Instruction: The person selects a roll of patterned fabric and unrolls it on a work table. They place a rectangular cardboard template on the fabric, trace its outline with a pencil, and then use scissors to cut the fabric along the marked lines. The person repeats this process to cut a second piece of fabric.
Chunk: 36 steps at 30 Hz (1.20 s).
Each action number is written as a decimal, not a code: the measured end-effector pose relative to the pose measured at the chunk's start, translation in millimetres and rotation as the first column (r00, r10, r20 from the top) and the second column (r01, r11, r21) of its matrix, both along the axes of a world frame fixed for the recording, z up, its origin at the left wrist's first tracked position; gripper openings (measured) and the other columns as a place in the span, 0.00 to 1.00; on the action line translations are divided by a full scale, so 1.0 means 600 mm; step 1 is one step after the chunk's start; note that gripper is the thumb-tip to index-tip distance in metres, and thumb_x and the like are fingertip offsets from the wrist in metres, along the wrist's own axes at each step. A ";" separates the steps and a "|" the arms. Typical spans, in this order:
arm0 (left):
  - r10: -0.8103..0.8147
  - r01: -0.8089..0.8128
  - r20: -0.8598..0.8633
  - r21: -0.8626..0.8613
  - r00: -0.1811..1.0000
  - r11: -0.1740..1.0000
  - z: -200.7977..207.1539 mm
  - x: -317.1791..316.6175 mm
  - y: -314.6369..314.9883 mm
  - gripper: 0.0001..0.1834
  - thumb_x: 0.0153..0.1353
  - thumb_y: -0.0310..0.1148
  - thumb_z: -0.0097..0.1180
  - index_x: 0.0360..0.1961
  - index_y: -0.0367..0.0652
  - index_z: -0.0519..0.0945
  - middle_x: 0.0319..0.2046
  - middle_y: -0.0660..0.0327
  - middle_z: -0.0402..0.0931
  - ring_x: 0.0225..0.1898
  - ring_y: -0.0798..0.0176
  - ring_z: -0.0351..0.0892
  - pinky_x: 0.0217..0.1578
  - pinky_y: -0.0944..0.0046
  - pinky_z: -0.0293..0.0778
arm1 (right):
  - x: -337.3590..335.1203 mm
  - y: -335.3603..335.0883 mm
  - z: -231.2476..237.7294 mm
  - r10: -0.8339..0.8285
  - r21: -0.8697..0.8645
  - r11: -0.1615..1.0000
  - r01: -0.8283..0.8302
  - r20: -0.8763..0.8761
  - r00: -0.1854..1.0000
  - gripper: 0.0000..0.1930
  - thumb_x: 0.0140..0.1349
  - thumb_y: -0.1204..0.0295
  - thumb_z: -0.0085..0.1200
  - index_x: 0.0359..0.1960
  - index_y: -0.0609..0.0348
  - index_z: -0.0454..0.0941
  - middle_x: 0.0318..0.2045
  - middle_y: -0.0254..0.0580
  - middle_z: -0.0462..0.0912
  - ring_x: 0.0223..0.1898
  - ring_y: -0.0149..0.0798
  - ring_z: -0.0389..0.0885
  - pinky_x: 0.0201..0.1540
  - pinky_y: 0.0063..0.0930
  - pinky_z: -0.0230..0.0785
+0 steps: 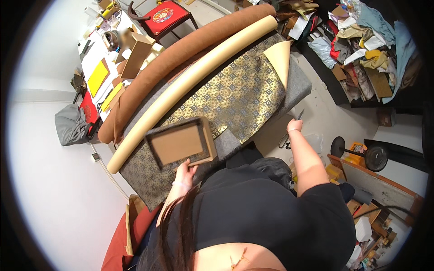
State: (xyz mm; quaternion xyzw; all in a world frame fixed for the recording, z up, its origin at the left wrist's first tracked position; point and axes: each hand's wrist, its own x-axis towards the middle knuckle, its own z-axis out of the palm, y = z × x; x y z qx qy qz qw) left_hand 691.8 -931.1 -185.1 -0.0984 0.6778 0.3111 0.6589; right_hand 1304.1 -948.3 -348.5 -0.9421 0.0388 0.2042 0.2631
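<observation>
My left hand [184, 172] grips the near edge of a shallow, open rectangular box [209, 137], with a plain brown inside and a dark border round its rim. The box is over the left part of a black-and-gold patterned fabric sheet [221, 90], whose far right corner is folded over to show a cream backing. Off to the right, away from the table, my right hand [295, 125] is closed round a pair of scissors [301, 114]. Their tip points outward past my fingers, and the handles show below the hand.
Behind the patterned sheet lie a long cream roll [199, 74] and a thick brown roll [176, 67] on a grey-covered table [298, 86]. A cluttered white table [95, 54] and a red-seated chair [165, 18] stand farther back. Heaped fabrics [361, 54] fill the far right.
</observation>
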 end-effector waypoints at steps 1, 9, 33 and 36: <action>-0.002 0.002 0.002 -0.007 1.000 1.000 -0.024 0.015 0.012 0.10 0.76 0.34 0.55 0.50 0.39 0.76 0.49 0.54 0.78 0.46 0.56 0.82 0.42 0.60 0.89 | -0.037 0.004 0.053 0.110 0.098 0.989 -0.107 -0.022 0.994 0.18 0.77 0.62 0.47 0.58 0.62 0.67 0.36 0.52 0.84 0.22 0.45 0.79 0.23 0.41 0.75; 0.096 -0.096 0.025 -0.013 0.995 0.995 -0.136 0.160 0.062 0.17 0.75 0.22 0.48 0.62 0.42 0.73 0.60 0.51 0.72 0.54 0.48 0.79 0.49 0.40 0.85 | -0.211 0.137 0.304 0.367 0.624 0.759 -0.187 -0.173 0.914 0.12 0.78 0.69 0.48 0.56 0.59 0.62 0.31 0.40 0.77 0.17 0.30 0.71 0.16 0.28 0.71; -0.621 0.507 -0.315 -0.375 0.718 0.776 -0.047 -0.167 -0.023 0.26 0.58 0.25 0.62 0.58 0.24 0.74 0.44 0.43 0.86 0.51 0.38 0.86 0.47 0.44 0.84 | -0.384 0.541 0.196 0.891 0.005 0.113 -0.994 0.443 0.103 0.46 0.58 0.69 0.70 0.76 0.62 0.57 0.77 0.62 0.55 0.79 0.60 0.52 0.81 0.53 0.45; -0.594 0.407 -0.797 -0.508 0.113 0.759 -0.022 -0.279 0.084 0.54 0.57 0.27 0.70 0.78 0.28 0.49 0.75 0.31 0.52 0.75 0.32 0.57 0.74 0.47 0.61 | -0.406 0.645 0.247 0.841 -0.260 -0.352 -0.899 0.333 -0.425 0.53 0.52 0.65 0.76 0.77 0.58 0.56 0.77 0.58 0.57 0.79 0.58 0.53 0.80 0.59 0.44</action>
